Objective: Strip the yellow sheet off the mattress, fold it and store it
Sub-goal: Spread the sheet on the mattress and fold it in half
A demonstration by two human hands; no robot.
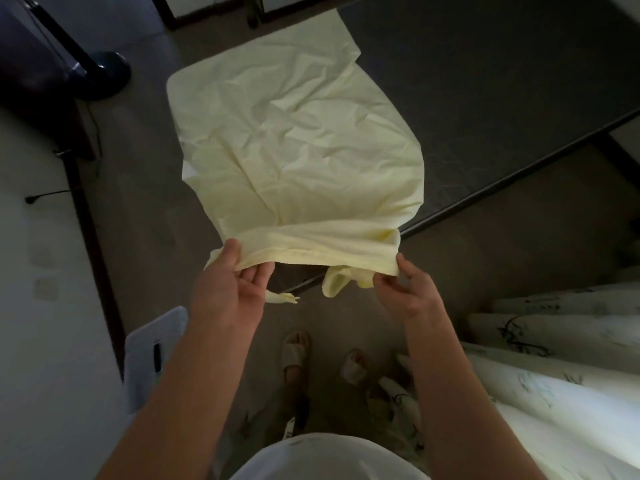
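Two bare hands hold the near edge of the yellow sheet point(294, 140) at the centre of the frame. The left hand point(228, 282) has its grip closed on the sheet's left corner, thumb on top and fingers underneath. The right hand point(405, 285) pinches the right corner between fingertips and thumb. From there the sheet stretches away toward the upper middle of the frame, its right side lying on the dark mattress point(502, 98), its left side hanging over the grey floor point(138, 161). Printed curtains point(554, 375) fill the lower right.
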